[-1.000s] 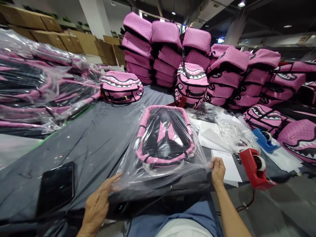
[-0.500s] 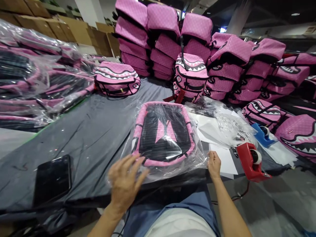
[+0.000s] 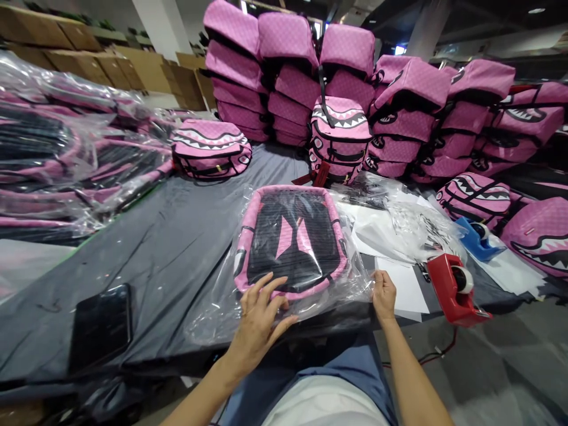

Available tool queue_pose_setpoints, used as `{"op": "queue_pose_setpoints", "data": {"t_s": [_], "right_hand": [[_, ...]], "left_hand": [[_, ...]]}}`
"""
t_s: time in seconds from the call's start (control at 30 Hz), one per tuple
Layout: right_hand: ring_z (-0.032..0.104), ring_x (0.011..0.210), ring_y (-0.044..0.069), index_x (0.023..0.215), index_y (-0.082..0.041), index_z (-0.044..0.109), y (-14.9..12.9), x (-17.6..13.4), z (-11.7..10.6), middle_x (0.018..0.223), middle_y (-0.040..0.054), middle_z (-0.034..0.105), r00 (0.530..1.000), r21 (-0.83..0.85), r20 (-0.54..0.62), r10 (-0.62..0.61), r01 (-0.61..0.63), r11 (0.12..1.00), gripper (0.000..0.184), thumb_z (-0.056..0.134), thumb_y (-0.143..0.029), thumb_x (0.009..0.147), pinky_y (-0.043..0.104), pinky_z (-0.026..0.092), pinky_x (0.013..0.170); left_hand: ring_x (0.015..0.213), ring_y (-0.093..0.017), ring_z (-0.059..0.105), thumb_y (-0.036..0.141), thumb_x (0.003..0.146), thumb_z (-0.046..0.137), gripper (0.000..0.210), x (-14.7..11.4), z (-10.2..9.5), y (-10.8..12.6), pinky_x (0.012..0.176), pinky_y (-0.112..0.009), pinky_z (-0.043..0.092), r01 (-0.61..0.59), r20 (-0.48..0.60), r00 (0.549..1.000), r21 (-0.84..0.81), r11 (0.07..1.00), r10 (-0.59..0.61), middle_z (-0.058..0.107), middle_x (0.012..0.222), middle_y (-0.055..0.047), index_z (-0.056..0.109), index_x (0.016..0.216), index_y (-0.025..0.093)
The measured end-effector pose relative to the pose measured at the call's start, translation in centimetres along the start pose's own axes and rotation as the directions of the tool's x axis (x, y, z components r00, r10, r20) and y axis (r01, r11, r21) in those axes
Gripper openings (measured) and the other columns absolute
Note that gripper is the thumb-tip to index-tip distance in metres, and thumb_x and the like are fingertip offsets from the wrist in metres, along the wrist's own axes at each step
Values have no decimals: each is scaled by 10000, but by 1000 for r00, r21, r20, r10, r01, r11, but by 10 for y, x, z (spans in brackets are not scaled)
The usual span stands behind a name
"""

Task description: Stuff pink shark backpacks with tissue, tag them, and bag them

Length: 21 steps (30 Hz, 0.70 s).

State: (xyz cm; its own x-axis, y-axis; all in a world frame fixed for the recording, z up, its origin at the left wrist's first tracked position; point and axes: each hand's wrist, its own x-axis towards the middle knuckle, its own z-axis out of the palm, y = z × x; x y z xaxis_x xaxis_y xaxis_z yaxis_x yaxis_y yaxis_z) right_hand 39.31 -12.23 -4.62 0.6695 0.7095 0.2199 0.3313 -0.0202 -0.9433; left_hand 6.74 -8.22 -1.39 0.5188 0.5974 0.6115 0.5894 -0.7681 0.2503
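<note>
A pink and black backpack (image 3: 290, 236) lies back side up inside a clear plastic bag (image 3: 213, 322) on the table before me. My left hand (image 3: 261, 313) rests on the bag at the backpack's near edge, fingers spread and nothing gripped. At the near right corner of the bag, my right hand (image 3: 384, 294) is closed with its fingers pinching the plastic. The bag's loose end spreads toward the table's front edge.
A red tape dispenser (image 3: 455, 290) and a blue one (image 3: 479, 239) stand at the right, near white paper sheets (image 3: 399, 287). A dark phone-like slab (image 3: 101, 325) lies left. Stacked pink backpacks (image 3: 288, 44) line the back; bagged backpacks (image 3: 128, 160) are piled left.
My left hand has moved right and come down onto the bag by the backpack's near edge. My right hand stays at the bag's corner.
</note>
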Motion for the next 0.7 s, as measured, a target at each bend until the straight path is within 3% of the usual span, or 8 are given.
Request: {"op": "queue_pose_setpoints", "data": {"t_s": [0.1, 0.2, 0.37, 0.53, 0.6, 0.7], "right_hand": [[371, 380, 126, 750, -241, 533, 1, -1, 0, 425, -88, 376, 1000, 12, 7, 18, -18, 1000, 596, 475, -829, 829, 267, 307, 420], [367, 369, 127, 764, -241, 537, 5, -1, 0, 412, -95, 368, 999, 23, 8, 33, -33, 999, 595, 470, -829, 832, 271, 311, 422], [372, 361, 126, 763, -242, 532, 10, 0, 0, 400, -97, 378, 999, 30, 13, 32, -32, 999, 597, 466, -832, 834, 271, 318, 427], [368, 355, 129, 752, -248, 526, 10, -1, 0, 385, -95, 375, 1000, 34, 9, 26, -26, 999, 591, 466, -829, 837, 269, 301, 414], [358, 351, 128, 751, -252, 521, 9, -2, -2, 386, -96, 362, 1000, 53, 15, 24, -24, 998, 577, 466, -818, 846, 267, 285, 399], [339, 340, 123, 747, -255, 514, 9, -1, -4, 392, -100, 346, 998, 89, 41, 48, -51, 995, 566, 479, -812, 841, 262, 268, 372]], "left_hand": [[1384, -347, 399, 337, 942, 621, 125, 4, -1, -1, 1059, -546, 415, 41, 62, 997, -104, 994, -34, 548, 1402, -138, 605, 996, 226], [1406, -329, 378, 292, 954, 597, 113, 9, -2, -2, 1080, -555, 407, 5, 89, 996, -123, 992, 6, 534, 1426, -126, 619, 1051, 238], [1390, -331, 390, 286, 926, 639, 92, 12, -1, -3, 1073, -544, 410, 14, 152, 988, -117, 993, 4, 571, 1395, -120, 605, 870, 222], [1360, -304, 436, 275, 982, 557, 142, 12, -2, -16, 1056, -530, 366, -10, 118, 993, -139, 990, 26, 645, 1325, -78, 662, 889, 252], [1296, -287, 502, 303, 985, 546, 173, 19, -1, -25, 1046, -516, 362, 46, 140, 990, -176, 983, -21, 690, 1235, -67, 683, 890, 259], [1129, -266, 596, 377, 949, 553, 252, 36, 3, -41, 983, -484, 414, 231, 307, 941, -270, 935, -143, 714, 1108, -54, 694, 785, 248]]}}
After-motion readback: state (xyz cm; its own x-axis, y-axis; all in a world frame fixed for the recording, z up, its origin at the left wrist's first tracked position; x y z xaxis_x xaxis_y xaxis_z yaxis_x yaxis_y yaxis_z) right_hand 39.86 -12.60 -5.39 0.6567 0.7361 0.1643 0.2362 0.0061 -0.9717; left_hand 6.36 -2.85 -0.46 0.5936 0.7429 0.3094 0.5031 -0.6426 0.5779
